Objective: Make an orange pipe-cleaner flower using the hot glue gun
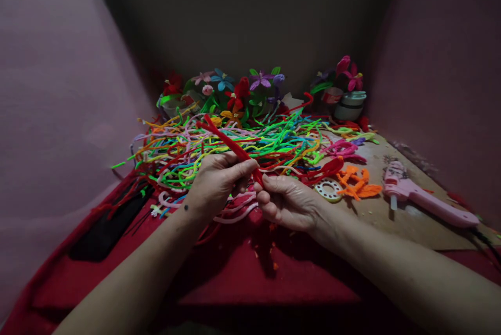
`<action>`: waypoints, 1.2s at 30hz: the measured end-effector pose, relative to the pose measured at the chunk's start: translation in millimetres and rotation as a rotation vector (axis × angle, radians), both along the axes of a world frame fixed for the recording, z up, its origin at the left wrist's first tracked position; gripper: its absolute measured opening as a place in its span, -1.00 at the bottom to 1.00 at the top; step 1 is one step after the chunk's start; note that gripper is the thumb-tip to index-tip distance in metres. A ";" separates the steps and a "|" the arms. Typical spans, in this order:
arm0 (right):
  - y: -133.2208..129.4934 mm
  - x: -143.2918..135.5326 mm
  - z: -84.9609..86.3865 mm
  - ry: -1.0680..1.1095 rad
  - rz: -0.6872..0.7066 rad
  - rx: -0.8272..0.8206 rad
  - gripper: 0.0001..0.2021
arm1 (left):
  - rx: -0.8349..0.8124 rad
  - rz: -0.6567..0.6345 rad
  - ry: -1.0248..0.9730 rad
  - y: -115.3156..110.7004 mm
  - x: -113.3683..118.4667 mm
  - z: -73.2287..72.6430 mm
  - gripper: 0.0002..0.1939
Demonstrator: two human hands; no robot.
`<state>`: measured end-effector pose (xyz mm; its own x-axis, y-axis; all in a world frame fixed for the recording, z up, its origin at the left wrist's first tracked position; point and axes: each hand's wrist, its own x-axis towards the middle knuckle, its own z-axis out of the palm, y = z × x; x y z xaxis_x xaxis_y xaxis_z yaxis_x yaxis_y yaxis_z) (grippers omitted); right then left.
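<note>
A red pipe cleaner, looking doubled or bundled, slants up and to the left above the table. My left hand pinches it partway along, thumb on top. At its lower end the fingertips of my right hand close on it, close beside the left thumb. Behind both hands spreads a tangled heap of pipe cleaners in green, yellow, pink, red and blue. To the right of my right hand lie a white ring with holes and orange bent pipe-cleaner pieces.
A pink hot glue gun rests on a brown board at right. Pipe-cleaner flowers stand along the back, with a lidded jar at back right. A black flat object lies at left on the red cloth.
</note>
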<state>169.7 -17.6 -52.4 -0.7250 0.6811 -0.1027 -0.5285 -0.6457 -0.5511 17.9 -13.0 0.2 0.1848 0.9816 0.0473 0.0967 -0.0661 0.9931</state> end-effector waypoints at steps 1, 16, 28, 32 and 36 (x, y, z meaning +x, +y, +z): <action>-0.3 -0.9 0.4 -0.014 -0.011 0.001 -0.91 | 0.002 0.003 0.006 -0.6 0.4 0.7 -0.78; -6.9 -0.3 3.9 0.023 0.050 -0.033 -0.95 | -0.005 -0.068 -0.082 -2.0 2.5 2.0 -0.83; -5.8 -1.0 10.4 -0.214 -0.131 0.238 -0.82 | -0.015 0.111 0.004 -10.7 12.2 8.3 -0.75; -7.7 -2.4 13.1 -0.320 -0.216 0.264 -0.83 | -0.064 0.080 -0.007 -7.7 9.2 8.4 -0.83; -11.3 -4.8 16.9 -0.444 -0.274 0.249 -0.82 | -0.094 0.138 -0.045 -3.4 5.6 8.1 -0.81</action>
<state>164.9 -28.9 -35.5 -0.4425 0.8806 -0.1698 -0.3416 -0.3406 -0.8759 23.5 -16.4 8.3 0.0476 0.9980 -0.0409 0.0532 0.0384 0.9978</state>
